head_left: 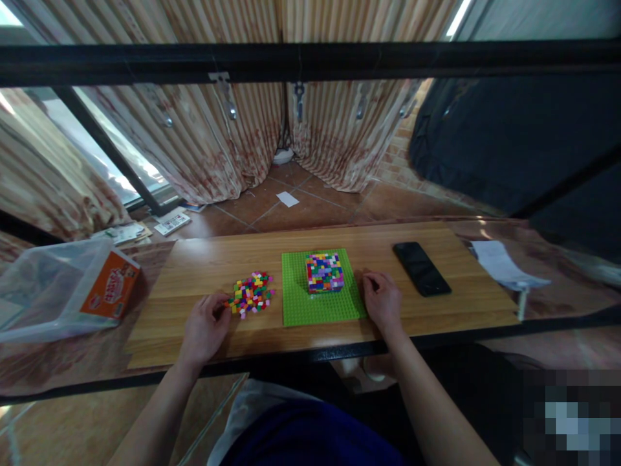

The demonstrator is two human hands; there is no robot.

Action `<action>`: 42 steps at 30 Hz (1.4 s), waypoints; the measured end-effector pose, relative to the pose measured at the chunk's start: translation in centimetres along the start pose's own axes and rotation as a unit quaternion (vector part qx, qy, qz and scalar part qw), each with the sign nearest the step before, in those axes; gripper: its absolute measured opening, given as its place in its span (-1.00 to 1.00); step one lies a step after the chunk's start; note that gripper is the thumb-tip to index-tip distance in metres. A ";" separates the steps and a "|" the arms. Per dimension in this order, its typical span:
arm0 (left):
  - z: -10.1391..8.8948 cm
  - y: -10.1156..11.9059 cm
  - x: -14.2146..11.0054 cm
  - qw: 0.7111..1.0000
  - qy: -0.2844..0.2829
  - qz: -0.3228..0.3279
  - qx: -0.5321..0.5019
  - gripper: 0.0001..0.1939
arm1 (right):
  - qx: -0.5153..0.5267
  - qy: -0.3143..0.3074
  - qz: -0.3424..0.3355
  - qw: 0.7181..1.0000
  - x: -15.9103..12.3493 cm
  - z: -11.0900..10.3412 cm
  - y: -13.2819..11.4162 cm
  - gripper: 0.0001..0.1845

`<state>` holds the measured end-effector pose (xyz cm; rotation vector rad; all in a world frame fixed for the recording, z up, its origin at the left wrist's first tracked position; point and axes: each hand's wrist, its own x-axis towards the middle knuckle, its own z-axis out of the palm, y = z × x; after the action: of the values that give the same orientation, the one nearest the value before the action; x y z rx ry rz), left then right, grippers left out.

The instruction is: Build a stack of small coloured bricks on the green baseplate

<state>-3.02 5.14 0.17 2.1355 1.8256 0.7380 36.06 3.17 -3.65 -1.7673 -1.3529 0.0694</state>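
Observation:
A loose pile of small multicoloured building bricks (251, 294) lies on the wooden table, left of a bright green baseplate (297, 307). On the baseplate stands a block built of many coloured bricks (325, 273), roughly cube-shaped. My left hand (207, 323) rests at the pile's left edge, its fingers curled and their tips against the outermost bricks. Whether a brick sits between those fingertips is too small to tell. Beside the baseplate's right edge, my right hand (383, 299) rests on the table with fingers curled in; what they hold, if anything, is hidden.
A black phone (421, 268) lies to the right on the wooden tabletop (204, 259). At the far left stands a clear plastic box (53, 291) with an orange label. White paper (502, 262) lies past the right end. A dark metal bar (339, 61) crosses above, before striped curtains.

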 end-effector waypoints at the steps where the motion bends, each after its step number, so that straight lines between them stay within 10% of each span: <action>1: 0.0 0.0 -0.1 1.000 0.000 -0.010 0.000 -0.80 | 0.000 0.000 0.000 1.000 0.0 0.0 0.0 -0.70; 42: 0.5 0.0 0.5 0.996 0.007 0.010 0.093 -0.73 | -0.008 0.004 -0.007 1.000 0.0 0.1 0.2 -0.71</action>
<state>-2.72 5.74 -0.10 2.2705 1.9521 0.6107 36.15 3.19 -3.83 -1.7688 -1.3645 0.0444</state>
